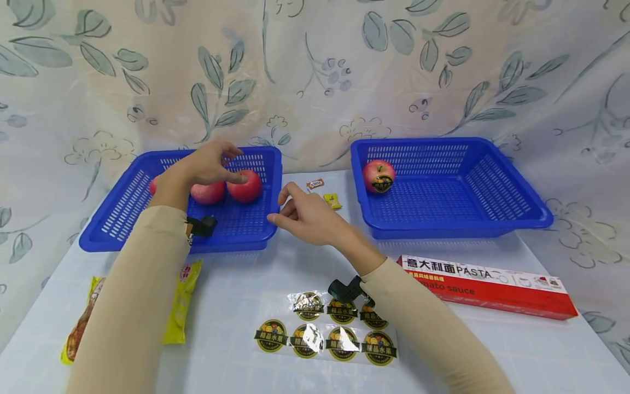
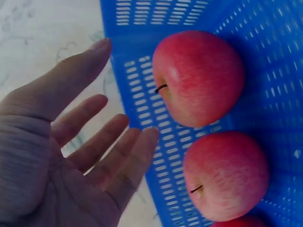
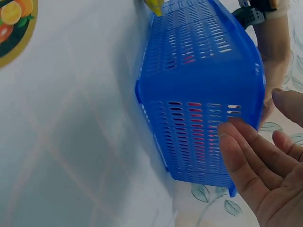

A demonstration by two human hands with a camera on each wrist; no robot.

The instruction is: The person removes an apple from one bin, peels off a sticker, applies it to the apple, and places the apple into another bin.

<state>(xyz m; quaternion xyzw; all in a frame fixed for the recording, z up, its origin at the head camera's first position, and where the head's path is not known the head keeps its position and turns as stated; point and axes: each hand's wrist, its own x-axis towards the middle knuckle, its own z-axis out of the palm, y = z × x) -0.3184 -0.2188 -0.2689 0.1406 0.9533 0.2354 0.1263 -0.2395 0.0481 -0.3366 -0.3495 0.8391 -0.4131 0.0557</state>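
Observation:
My left hand hovers over the left blue basket, palm toward the apples and fingers spread loosely around nothing. Just below its thumb lies a red apple, with a second apple beside it. A third apple is mostly hidden behind my wrist. In the left wrist view, a gap separates my fingers from the nearest apple. My right hand is at the same basket's right end, empty, its fingers gently bent. Seen from the right wrist, its fingertips overlap the basket's slotted wall.
A right blue basket holds one apple bearing a black-and-gold sticker. In front lie a sticker sheet, a red pasta box and yellow packets partly under my left arm. Two small wrapped pieces sit between the baskets.

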